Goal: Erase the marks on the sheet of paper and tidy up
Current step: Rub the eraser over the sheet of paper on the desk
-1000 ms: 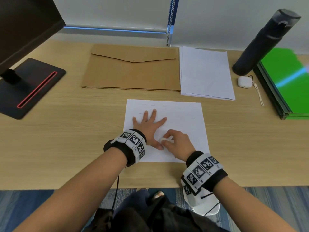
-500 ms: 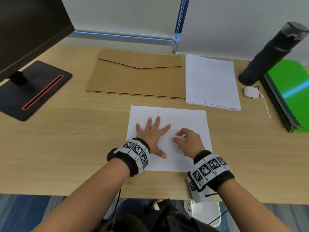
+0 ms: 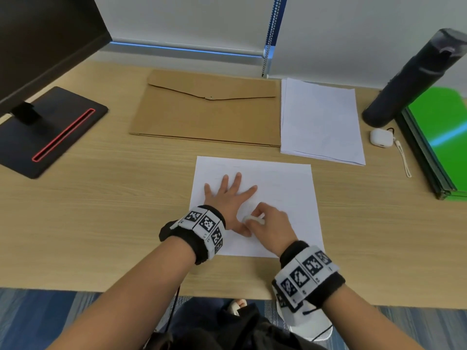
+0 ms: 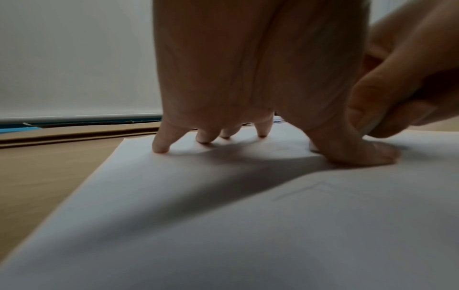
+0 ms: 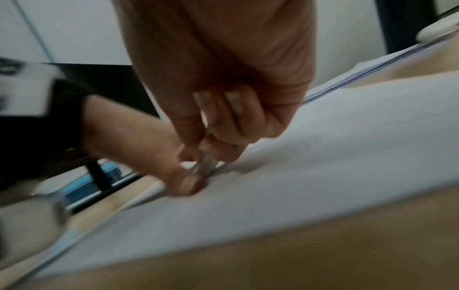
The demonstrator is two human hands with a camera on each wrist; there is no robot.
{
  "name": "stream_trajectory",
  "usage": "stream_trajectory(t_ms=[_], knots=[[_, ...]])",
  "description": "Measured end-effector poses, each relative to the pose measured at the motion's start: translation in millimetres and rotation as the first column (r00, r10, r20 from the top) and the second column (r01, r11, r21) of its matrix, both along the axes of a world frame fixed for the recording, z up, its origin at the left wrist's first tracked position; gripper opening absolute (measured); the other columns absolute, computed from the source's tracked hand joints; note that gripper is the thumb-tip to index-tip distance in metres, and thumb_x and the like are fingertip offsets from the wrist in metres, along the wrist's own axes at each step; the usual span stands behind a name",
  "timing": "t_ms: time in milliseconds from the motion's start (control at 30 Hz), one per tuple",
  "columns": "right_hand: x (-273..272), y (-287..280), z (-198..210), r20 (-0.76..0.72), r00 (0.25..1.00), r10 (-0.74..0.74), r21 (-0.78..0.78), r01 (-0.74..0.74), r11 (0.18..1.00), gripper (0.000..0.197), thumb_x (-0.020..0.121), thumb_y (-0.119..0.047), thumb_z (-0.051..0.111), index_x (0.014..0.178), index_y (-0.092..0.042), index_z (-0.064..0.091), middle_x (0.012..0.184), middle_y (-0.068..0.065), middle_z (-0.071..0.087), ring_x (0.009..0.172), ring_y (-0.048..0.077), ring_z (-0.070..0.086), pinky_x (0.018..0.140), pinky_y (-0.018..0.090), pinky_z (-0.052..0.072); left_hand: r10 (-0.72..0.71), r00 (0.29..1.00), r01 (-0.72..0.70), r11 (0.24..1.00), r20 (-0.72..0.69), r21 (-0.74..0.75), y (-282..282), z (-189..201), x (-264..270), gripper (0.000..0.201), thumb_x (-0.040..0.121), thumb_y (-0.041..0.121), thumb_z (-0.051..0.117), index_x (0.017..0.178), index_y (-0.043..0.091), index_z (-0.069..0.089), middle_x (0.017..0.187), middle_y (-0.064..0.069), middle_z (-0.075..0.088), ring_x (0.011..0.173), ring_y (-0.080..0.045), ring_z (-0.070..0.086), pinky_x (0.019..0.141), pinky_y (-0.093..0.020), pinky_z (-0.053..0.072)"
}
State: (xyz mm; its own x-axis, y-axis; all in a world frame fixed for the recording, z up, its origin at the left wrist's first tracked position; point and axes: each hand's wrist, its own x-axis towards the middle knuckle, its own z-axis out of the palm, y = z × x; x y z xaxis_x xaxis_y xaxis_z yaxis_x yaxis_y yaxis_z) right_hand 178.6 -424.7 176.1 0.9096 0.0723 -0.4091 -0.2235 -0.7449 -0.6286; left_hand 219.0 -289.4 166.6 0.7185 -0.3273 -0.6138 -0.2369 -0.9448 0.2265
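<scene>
Head view: the left hand (image 3: 228, 198) lies flat, fingers spread, pressing the sheet of paper (image 3: 285, 188) on the desk (image 3: 101, 210). The right hand (image 3: 271, 223) pinches a white eraser (image 3: 253, 219) against the sheet beside the left thumb. The brown envelope (image 3: 207, 114) lies closed.

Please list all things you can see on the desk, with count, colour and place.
sheet: 1, white, desk centre
eraser: 1, white, on sheet
envelope: 1, brown, behind sheet
paper stack: 1, white, right of envelope
bottle: 1, black, far right
earbud case: 1, white, by bottle
folders: stack, green, right edge
monitor stand: 1, black, left
left hand: presses sheet flat
right hand: pinches eraser
</scene>
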Motion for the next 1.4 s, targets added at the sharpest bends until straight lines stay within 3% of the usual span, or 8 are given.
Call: stream_trajectory(t_ms=[233,400,567,733,900,1033,1200,1400], knots=[[28,-24,6,0.032,0.982,-0.188,-0.032,0.189,0.982,0.018,0.087,-0.028,0.057,0.098,-0.014,0.057,0.09,0.002,0.055,0.081,0.02,0.053,0.076,0.032,0.046,-0.006,1.0,0.006,1.0,-0.013,-0.004,1,1,0,0.115,0.072,0.057,0.071,0.147,0.042,-0.015,0.152,-0.001,-0.034,0.141,-0.031,-0.028,0.108,-0.067,-0.006],[1,-6,2,-0.009,0.999,0.034,-0.018,-0.034,0.999,0.011,0.086,-0.026,0.057,0.09,-0.017,0.052,0.088,0.002,0.058,0.079,0.019,0.054,0.074,0.031,0.045,-0.015,1.0,0.015,1.0,-0.009,-0.001,1,0,0,0.115,0.072,0.059,0.07,0.147,0.041,-0.015,0.152,-0.002,-0.034,0.141,-0.031,-0.027,0.108,-0.067,-0.005],[24,-20,5,0.051,0.987,-0.152,-0.024,0.153,0.988,0.015,0.086,-0.028,0.06,0.095,-0.015,0.058,0.093,0.003,0.058,0.081,0.017,0.051,0.073,0.028,0.041,-0.009,1.0,0.01,1.0,-0.012,0.003,0,1,0,0.115,0.072,0.058,0.07,0.147,0.041,-0.016,0.152,-0.002,-0.034,0.141,-0.031,-0.028,0.108,-0.067,-0.005],[-2,-6,2,0.005,0.999,0.038,-0.029,-0.038,0.999,0.013,0.086,-0.028,0.059,0.092,-0.017,0.056,0.088,0.001,0.059,0.081,0.017,0.053,0.072,0.028,0.042,-0.017,1.0,0.017,1.0,-0.009,0.005,0,0,0,0.115,0.072,0.06,0.07,0.147,0.041,-0.015,0.152,-0.003,-0.034,0.141,-0.032,-0.027,0.107,-0.067,-0.004],[22,-26,4,0.08,0.985,-0.153,-0.053,0.157,0.986,0.019,0.087,-0.026,0.058,0.1,-0.013,0.059,0.091,0.001,0.056,0.083,0.02,0.052,0.072,0.026,0.037,-0.018,1.0,0.019,1.0,-0.021,0.006,1,1,0,0.115,0.072,0.059,0.07,0.147,0.04,-0.016,0.152,-0.003,-0.035,0.14,-0.032,-0.028,0.107,-0.067,-0.005],[-1,-16,0,0.023,1.0,0.009,-0.04,-0.008,0.999,0.014,0.086,-0.027,0.059,0.094,-0.016,0.055,0.086,0.003,0.06,0.077,0.017,0.053,0.068,0.027,0.04,-0.03,0.999,0.031,0.999,-0.019,0.02,0,1,1,0.115,0.073,0.06,0.069,0.146,0.041,-0.017,0.151,-0.003,-0.035,0.14,-0.032,-0.028,0.107,-0.068,-0.005],[21,-32,4,0.094,0.985,-0.142,-0.046,0.147,0.988,0.017,0.087,-0.025,0.059,0.098,-0.012,0.058,0.095,0.007,0.061,0.079,0.018,0.05,0.069,0.025,0.036,-0.03,0.999,0.031,0.999,-0.019,0.014,1,2,0,0.115,0.073,0.059,0.069,0.147,0.04,-0.017,0.152,-0.003,-0.035,0.14,-0.033,-0.027,0.106,-0.067,-0.004],[-2,-22,0,0.017,1.0,0.011,-0.015,-0.011,1.0,0.013,0.085,-0.028,0.062,0.087,-0.017,0.057,0.087,0.001,0.062,0.078,0.017,0.055,0.061,0.024,0.039,-0.033,0.999,0.033,0.999,-0.018,0.02,0,2,0,0.114,0.074,0.059,0.069,0.146,0.04,-0.018,0.151,-0.003,-0.036,0.14,-0.033,-0.028,0.107,-0.068,-0.004]])
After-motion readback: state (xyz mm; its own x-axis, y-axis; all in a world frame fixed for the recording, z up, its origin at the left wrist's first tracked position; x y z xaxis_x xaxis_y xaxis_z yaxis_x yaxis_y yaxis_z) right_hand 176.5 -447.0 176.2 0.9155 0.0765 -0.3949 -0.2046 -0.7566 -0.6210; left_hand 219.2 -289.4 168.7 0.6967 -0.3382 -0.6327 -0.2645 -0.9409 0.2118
